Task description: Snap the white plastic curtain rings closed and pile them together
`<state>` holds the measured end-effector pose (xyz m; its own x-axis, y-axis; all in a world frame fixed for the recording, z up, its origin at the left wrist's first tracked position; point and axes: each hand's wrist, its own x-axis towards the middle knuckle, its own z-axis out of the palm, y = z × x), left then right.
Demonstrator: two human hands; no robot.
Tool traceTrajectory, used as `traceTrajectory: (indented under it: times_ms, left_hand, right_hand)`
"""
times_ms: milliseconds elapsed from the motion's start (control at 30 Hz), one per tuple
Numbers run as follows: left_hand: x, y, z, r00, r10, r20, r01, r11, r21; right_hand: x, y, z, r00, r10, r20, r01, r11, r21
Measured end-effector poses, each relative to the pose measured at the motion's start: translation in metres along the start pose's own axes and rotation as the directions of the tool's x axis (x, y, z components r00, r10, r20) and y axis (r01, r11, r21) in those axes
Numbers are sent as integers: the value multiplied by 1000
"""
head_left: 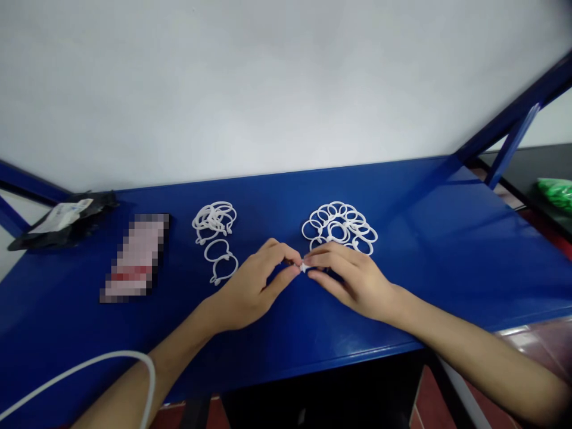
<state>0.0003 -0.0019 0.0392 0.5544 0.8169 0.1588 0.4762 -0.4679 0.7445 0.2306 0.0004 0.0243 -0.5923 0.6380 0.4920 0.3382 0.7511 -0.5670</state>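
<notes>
Between my fingertips, above the blue table (277,333), is a small white piece (304,267), mostly covered by the fingers. It resembles the clasp of the white rings nearby, but its full shape is hidden. My left hand (254,283) pinches it from the left between thumb and forefinger. From the other side my right hand (353,277) has its thumb and fingers closed on it. Beyond the right hand lies a chained cluster of white plastic rings (330,210). Left of my left hand sit more white rings (213,268), some heaped together behind two in front.
A phone-like slab with a blurred-out screen (136,256) lies at left. Further left is a black plastic package (67,220) with a white label. A white cable (120,354) arches over my left forearm. Blue metal bars (513,143) and a white wall (286,89) bound the table.
</notes>
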Motion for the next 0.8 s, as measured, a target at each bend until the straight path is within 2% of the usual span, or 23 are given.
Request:
traceTrajectory:
  times_ms: [133,267,433,533,667,800]
  left_hand:
    - [-3,4,7,997,-9,-75,-4,985,-171]
    - [-4,3,11,987,-12,-163,-29,969,-245]
    - [-4,0,16,965,-73,-253,9,969,-245]
    - [-3,-1,19,957,-68,-281,-5,968,-251]
    - [-3,2,25,935,34,-353,-113,972,-205]
    - [-3,9,31,874,209,-438,-252,967,-42]
  right_hand:
    - [-1,-2,3,993,122,-2,-120,981,152]
    - [0,-2,4,975,215,53,-222,949,222]
    - [0,-1,7,980,198,-11,-190,953,238]
    - [-2,-1,9,982,186,-25,-173,950,262]
    - [-3,-2,9,987,159,-18,-149,954,260]
    - [-5,-6,7,998,55,-9,-53,978,203]
